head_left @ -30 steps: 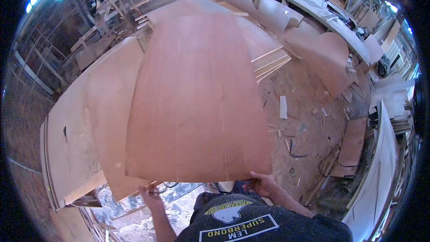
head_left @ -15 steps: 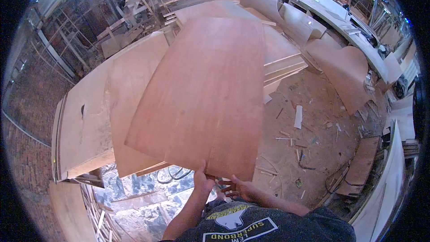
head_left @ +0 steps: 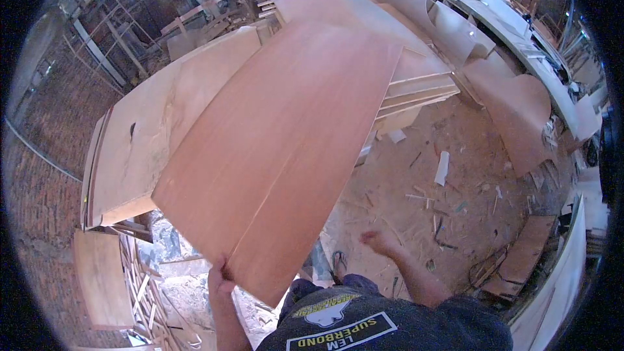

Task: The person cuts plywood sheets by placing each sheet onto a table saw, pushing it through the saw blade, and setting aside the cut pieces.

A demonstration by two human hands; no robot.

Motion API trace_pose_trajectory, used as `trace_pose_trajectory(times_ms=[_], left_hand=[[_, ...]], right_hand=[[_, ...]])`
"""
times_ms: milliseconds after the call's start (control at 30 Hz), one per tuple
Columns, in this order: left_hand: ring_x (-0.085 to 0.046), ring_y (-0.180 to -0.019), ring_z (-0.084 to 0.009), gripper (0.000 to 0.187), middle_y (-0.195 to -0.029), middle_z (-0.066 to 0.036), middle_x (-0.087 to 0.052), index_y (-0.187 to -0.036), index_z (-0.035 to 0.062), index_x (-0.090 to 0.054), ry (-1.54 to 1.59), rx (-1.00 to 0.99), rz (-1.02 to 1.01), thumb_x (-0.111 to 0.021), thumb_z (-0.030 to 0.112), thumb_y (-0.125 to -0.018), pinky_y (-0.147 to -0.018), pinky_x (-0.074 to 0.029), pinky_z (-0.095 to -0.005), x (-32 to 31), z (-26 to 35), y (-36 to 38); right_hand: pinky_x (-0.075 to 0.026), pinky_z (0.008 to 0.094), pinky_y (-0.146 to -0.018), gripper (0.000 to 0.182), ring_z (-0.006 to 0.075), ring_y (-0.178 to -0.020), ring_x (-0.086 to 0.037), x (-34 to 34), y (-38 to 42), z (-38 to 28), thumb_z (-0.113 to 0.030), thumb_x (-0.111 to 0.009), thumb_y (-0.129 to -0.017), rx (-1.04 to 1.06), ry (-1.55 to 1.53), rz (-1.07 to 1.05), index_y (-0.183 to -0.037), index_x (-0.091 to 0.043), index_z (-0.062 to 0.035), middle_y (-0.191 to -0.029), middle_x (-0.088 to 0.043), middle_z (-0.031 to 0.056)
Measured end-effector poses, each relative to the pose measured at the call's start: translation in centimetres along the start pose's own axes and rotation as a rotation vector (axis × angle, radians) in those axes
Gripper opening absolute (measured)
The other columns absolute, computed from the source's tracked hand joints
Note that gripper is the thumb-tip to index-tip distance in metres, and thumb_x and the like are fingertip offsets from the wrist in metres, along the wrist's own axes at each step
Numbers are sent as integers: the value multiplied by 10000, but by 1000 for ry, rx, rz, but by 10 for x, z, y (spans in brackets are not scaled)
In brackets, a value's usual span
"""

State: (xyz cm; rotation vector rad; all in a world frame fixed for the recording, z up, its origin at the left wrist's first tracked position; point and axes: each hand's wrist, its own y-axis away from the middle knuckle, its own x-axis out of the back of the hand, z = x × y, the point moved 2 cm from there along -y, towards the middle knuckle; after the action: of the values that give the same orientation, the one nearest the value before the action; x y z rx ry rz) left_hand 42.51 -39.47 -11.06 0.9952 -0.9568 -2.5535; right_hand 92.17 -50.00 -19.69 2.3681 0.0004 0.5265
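A large reddish-brown plywood sheet (head_left: 279, 149) stretches away from me, its far part lying over stacked boards and its near end sticking out toward my body. My left hand (head_left: 222, 276) grips the near edge of this sheet, thumb on top and fingers underneath, mostly hidden. Off to the right of the sheet, my right hand (head_left: 380, 242) hangs in the air above the floor. It touches nothing, and its fingers look loosely bent with nothing in them.
Pale panels (head_left: 195, 84) lie left of the sheet, and a stack of boards (head_left: 419, 94) shows at its right. Offcuts (head_left: 442, 168) litter the dirt floor. A curved brown sheet (head_left: 510, 107) leans by a long bench (head_left: 513, 45). Thin strips (head_left: 144, 286) lie at lower left.
The sheet's near end has swung left, carried by my left hand. My right hand has come off its edge and moved right. The view has shifted slightly.
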Motion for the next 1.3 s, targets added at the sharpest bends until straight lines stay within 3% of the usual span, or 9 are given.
trace_pose_trajectory(times_ms=[100,200,333,600,733,833,1000,1200,1300], left_hand=[[-583,-1181,-335,408,-1288,-164,-606,-1336,9,-520,-96,-50,172,-564,230,-996,-1031,-468,-509,101,21,29],[-610,-1111,-300,411,-1216,-123,-641,-1270,37,-589,-220,-139,246,-580,332,-983,-943,-509,-435,198,52,71],[-628,-1009,-250,408,-1112,-65,-666,-1202,82,-644,-250,-199,359,-586,410,-966,-851,-523,-364,286,80,97],[-645,-858,-234,669,-991,-104,-687,-1098,-60,-657,-523,-490,1041,-773,524,-791,-741,-542,-389,433,115,109],[-631,-777,-237,734,-918,-151,-700,-1019,-116,-667,-755,-311,1326,-807,548,-738,-689,-518,-399,409,175,162],[-628,-740,-229,650,-851,-157,-700,-940,-108,-689,-660,-338,1304,-814,499,-746,-666,-504,-415,438,192,205],[-585,-662,-181,410,-734,-83,-668,-735,-29,-689,-454,-557,1422,-833,355,-753,-594,-462,-412,477,229,257],[-465,-553,-148,439,-618,1,-541,-608,58,-580,-221,-425,1566,-850,377,-742,-513,-401,-371,560,236,288],[-411,-535,-144,507,-573,2,-494,-524,75,-511,-51,-642,1555,-864,369,-737,-515,-379,-381,610,227,292]], right_hand=[[-482,324,-889,588,196,-1038,-622,17,-86,26,-466,-609,-936,220,-345,230,-1390,-542,-98,-1189,-674,87],[-410,443,-1030,715,269,-1238,-528,51,-61,-92,-577,-522,-944,143,-1229,169,-1467,-428,-97,-1347,-577,106],[-410,535,-1049,699,315,-1297,-492,38,-81,-144,-567,-523,-947,465,-1629,-236,-1430,-446,-67,-1383,-550,121],[-586,420,-822,238,260,-908,-697,-41,-90,-119,-146,-614,-826,517,-1298,-317,-1005,-674,-1,-984,-718,99],[-511,483,-991,497,326,-1086,-646,-115,-58,-137,-144,-608,-767,406,-1291,61,-1224,-581,51,-1194,-660,169],[-476,499,-1032,569,343,-1151,-610,-169,-43,-163,-142,-610,-750,498,-1358,-315,-1282,-542,45,-1254,-628,176],[-449,510,-1058,673,344,-1213,-566,-260,-33,-258,-126,-619,-731,507,-1307,-428,-1367,-459,25,-1324,-576,171],[-454,495,-1057,689,342,-1206,-571,-379,-29,-405,-113,-625,-716,518,-1186,-750,-1371,-452,17,-1307,-584,157],[-464,489,-1048,674,344,-1193,-580,-448,-72,-452,-113,-620,-723,513,-1129,-855,-1363,-458,19,-1295,-594,153]])
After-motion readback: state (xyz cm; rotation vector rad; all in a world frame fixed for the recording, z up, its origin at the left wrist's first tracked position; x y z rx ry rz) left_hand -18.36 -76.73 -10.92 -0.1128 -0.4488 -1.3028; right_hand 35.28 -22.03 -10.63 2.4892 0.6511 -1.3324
